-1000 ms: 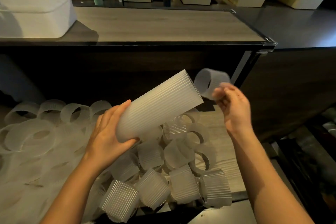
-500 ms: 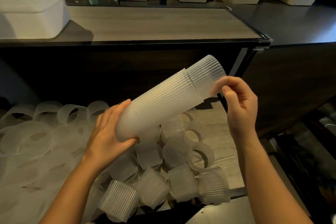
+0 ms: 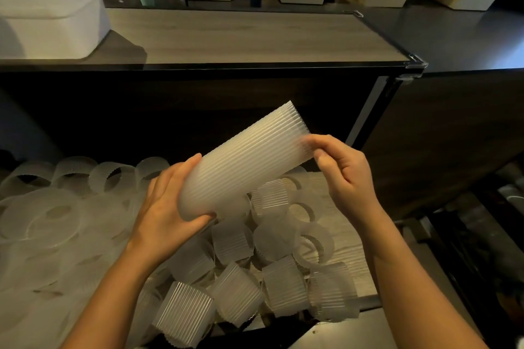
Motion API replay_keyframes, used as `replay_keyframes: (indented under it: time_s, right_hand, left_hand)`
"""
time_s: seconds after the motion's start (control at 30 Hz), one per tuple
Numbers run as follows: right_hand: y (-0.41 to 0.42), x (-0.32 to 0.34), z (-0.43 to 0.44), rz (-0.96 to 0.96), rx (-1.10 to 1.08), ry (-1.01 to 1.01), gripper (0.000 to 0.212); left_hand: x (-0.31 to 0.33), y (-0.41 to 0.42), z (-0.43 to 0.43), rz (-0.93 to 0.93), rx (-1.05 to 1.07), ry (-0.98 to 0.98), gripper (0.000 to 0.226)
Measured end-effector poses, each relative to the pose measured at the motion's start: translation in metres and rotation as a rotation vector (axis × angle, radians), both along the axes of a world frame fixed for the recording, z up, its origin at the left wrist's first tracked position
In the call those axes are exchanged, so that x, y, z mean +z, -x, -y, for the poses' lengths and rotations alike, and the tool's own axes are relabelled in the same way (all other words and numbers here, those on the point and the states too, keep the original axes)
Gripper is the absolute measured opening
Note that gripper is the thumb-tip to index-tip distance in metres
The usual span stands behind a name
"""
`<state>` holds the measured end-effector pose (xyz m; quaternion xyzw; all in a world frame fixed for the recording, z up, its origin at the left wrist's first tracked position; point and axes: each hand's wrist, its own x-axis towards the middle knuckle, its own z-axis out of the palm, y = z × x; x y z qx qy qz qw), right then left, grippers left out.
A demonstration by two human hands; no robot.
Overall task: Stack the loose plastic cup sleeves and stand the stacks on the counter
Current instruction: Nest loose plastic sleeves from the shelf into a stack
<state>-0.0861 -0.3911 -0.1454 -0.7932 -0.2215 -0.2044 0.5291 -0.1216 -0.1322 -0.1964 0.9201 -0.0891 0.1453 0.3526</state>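
A long stack of ribbed, translucent cup sleeves (image 3: 246,157) tilts up to the right in front of me. My left hand (image 3: 167,207) grips its lower end, thumb underneath and fingers over the top. My right hand (image 3: 343,170) pinches the rim at the stack's upper right end with curled fingers. Below my hands, several loose sleeves (image 3: 283,286) lie scattered on a low wooden shelf (image 3: 351,238), some upright, some on their sides. More loose sleeves (image 3: 73,176) fill the left part.
A raised wooden counter (image 3: 241,37) runs across the back, with a white plastic tub (image 3: 48,17) on its left end. A dark panel (image 3: 442,136) closes off the right side. Booth seats stand beyond the counter.
My right hand brought a single sleeve to the stack's upper end and pushed it down onto the stack. The stack now looks flush, with that hand pinching its rim.
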Motion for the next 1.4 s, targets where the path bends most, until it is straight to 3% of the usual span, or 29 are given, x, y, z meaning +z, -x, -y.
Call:
replay_keyframes:
  time_s: [0.1,0.2,0.3,0.37,0.47,0.73,0.83,1.03,1.23,1.3,1.4]
  right_hand:
    - [-0.007,-0.001,0.006,-0.005,-0.007,-0.076,0.025]
    - [-0.032,-0.018,0.023,-0.181,-0.254,-0.23,0.02]
    - [-0.058,-0.058,0.036,-0.55,-0.424,0.012,0.025]
    - [-0.068,-0.086,0.037,-0.728,-0.371,0.206,0.03]
    - [-0.076,-0.109,0.033,-0.906,-0.344,0.291,0.035]
    - [-0.091,-0.129,0.023,-0.933,-0.476,0.41,0.057]
    - [-0.094,-0.131,0.025,-0.933,-0.507,0.425,0.053]
    - [-0.093,-0.121,0.038,-0.831,-0.592,0.083,0.03]
    - [-0.069,-0.037,0.043,-0.732,-0.289,-0.799,0.022]
    - [-0.057,-0.01,0.043,-0.666,-0.105,-0.84,0.022]
    - [-0.045,0.01,0.041,-0.592,0.019,-0.654,0.021]
  left_hand:
    - [0.001,0.0,0.001,-0.002,-0.003,0.004,0.104]
    - [0.001,0.001,0.001,-0.023,0.003,0.026,0.101]
    - [-0.001,0.002,-0.002,-0.032,0.013,0.014,0.1]
    - [-0.003,0.002,-0.005,-0.033,0.017,0.006,0.1]
    - [-0.003,0.003,-0.008,-0.022,0.02,-0.003,0.102]
    - [-0.005,0.004,-0.011,-0.05,0.054,-0.002,0.099]
    - [-0.005,0.004,-0.011,-0.046,0.057,-0.009,0.1]
    - [-0.006,0.002,-0.009,-0.045,0.047,-0.019,0.101]
    - [-0.005,-0.003,-0.004,-0.045,0.034,-0.033,0.101]
    - [-0.006,-0.005,-0.002,-0.044,0.018,-0.053,0.101]
    - [-0.008,-0.009,0.0,-0.047,-0.006,-0.056,0.103]
